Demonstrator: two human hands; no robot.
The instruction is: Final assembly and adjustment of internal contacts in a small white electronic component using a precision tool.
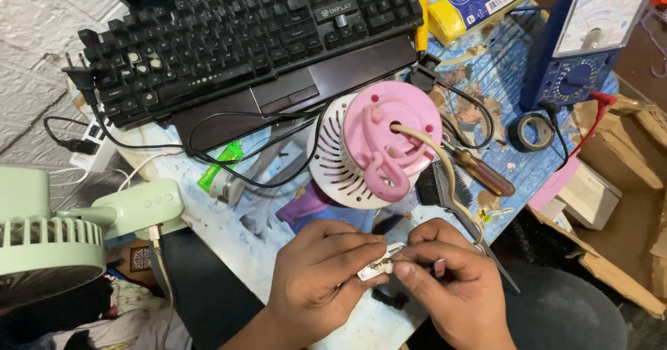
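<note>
Nearest, at 6 o'clock in the head view, both hands meet over the table edge. Left hand (319, 270) pinches a small white plug (379, 265) from the 9 o'clock side, fingers curled tight around it. Right hand (451, 280) grips the same plug from the 3 o'clock side, thumb and forefinger pressed to its end; metal contacts show between the fingertips. A beige cord (445, 162) runs from the hands' 1 o'clock up into a pink-and-white round appliance (375, 148), which lies at centre on the blue patterned table (486, 79). Just at the appliance's 4 o'clock: a black comb (448, 190) and a brown-handled screwdriver (483, 173). At 9 o'clock, a pale green fan (48, 235). Farther, at 2 o'clock, a roll of black tape (531, 133) and a blue analog multimeter (583, 44). Farthest, 11 to 12 o'clock, a black keyboard (243, 37) rests on a laptop.
</note>
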